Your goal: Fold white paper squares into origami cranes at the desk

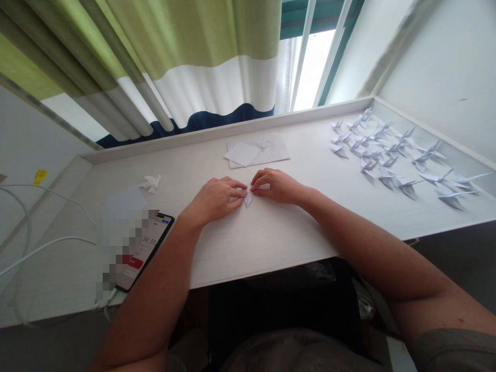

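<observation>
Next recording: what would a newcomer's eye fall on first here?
Probably the many folded white paper birds spread over the right end of the white desk. Next come the left hand and right hand, fingertips at a small folded paper mid-desk. Beyond, at upper left, hangs a curtain banded green, white and blue.

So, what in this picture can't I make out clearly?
All in the head view:
1. Folded paper: partly hidden by the left hand and right hand.
2. Phone: part of its screen is hidden by pixelation.
3. Written sheet: writing too small to read, and partly covered by a white paper.
4. White cable: cut off by the picture's left edge.
</observation>
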